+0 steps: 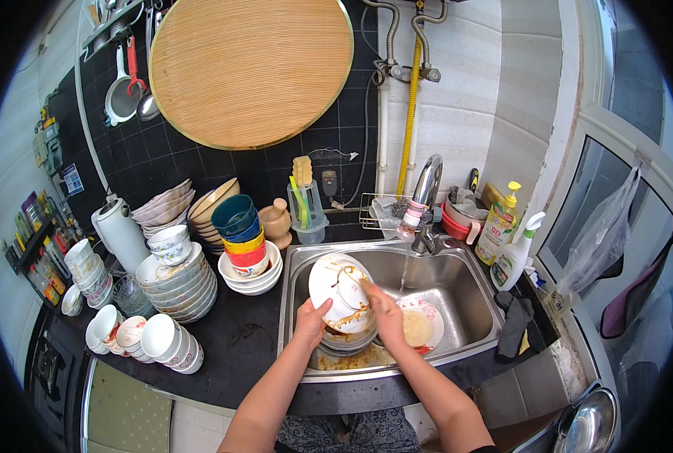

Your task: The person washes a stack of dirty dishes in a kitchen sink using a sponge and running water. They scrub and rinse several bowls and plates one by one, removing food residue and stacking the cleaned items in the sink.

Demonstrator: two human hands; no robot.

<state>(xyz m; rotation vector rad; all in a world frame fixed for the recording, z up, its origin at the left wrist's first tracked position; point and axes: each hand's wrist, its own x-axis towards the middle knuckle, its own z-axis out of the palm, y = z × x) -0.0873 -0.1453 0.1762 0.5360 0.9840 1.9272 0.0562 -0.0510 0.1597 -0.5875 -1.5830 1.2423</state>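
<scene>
Over the left half of the stainless steel sink (465,272), my left hand (310,324) grips the left rim of a white plate (337,286) with its stained underside showing. My right hand (385,314) is at the plate's right side; its fingers are partly hidden, and whether it grips the plate is unclear. Under the plate is a stack of dirty dishes (343,344) in the sink. To the right, a patterned plate (435,317) lies on the sink bottom with cloudy liquid in it. Water runs from the chrome faucet (428,184) beside that plate.
Left on the black counter (246,368) stand stacked bowls (180,283), colored bowls (246,235), white cups (172,342) and a kettle (120,232). Behind the sink are a utensil holder (309,209) and wire rack (376,212). Right are a pump bottle (496,229), spray bottle (514,257) and dark cloth (514,325).
</scene>
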